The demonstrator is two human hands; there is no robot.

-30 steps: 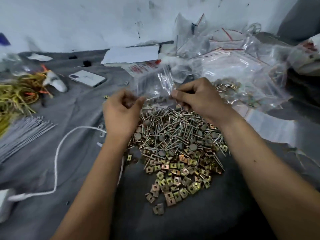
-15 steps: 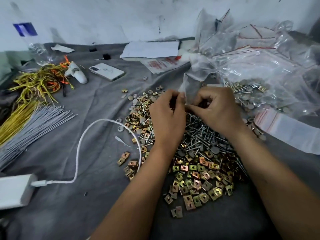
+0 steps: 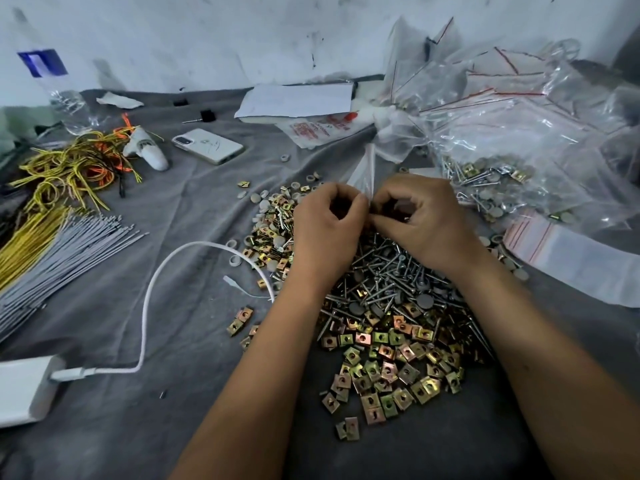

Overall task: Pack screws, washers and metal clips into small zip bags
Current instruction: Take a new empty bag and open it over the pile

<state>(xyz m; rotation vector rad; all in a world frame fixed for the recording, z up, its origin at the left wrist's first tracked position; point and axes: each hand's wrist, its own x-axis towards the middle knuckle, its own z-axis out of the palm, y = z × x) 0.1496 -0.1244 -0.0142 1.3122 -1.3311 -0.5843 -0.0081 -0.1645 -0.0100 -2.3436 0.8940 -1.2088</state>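
My left hand (image 3: 327, 230) and my right hand (image 3: 424, 220) meet over the pile, both pinching a small clear zip bag (image 3: 363, 168) that sticks up between them. Under the hands lies a heap of silver screws (image 3: 388, 282) mixed with grey round washers (image 3: 424, 301). Nearer to me spread several gold-coloured square metal clips (image 3: 384, 362). More clips and pale washers (image 3: 266, 230) lie left of my left hand. What the small bag holds is hidden by my fingers.
Filled and empty zip bags (image 3: 512, 133) pile up at the right. A phone (image 3: 207, 146), papers (image 3: 294, 100), yellow and orange ties (image 3: 69, 164), grey ties (image 3: 62, 244), a white cable (image 3: 152, 289) and a charger block (image 3: 24, 386) lie on the grey cloth (image 3: 121, 427).
My hands have come together and dropped lower onto the pile, the small bag now narrower between them. The view has swung left, showing more of the ties and the charger.
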